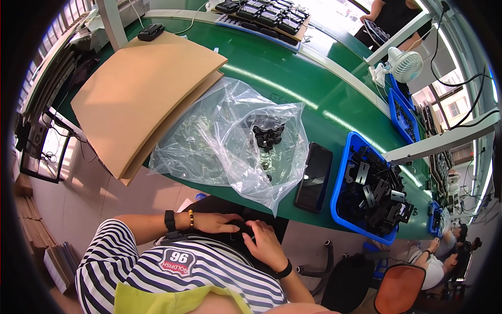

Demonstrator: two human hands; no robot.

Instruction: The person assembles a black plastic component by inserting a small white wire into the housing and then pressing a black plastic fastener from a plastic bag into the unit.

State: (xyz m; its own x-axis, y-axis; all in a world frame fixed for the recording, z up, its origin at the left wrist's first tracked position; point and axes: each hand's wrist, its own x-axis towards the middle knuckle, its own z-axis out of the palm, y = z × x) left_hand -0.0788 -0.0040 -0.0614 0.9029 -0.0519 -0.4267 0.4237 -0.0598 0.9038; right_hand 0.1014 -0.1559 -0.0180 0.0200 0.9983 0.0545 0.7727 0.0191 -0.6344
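My left hand (215,223) and my right hand (264,242) meet close to my body, below the table's near edge. Their fingers are curled toward each other around a small black part (241,227), whose shape is hard to read against my dark trousers. On the table in front of them lies a clear plastic bag (209,141), its mouth spread to the right. Small black plastic parts (267,137) sit in a heap inside it. To the right of the bag is a black smartphone (314,178), lying flat.
A blue bin (334,206) of black parts and metal brackets stands on the green table (251,78) at right. Large cardboard sheets (146,89) overhang the table's left edge. Black devices (266,15) fill a rack at the back. A small fan (406,65) and other people are farther right.
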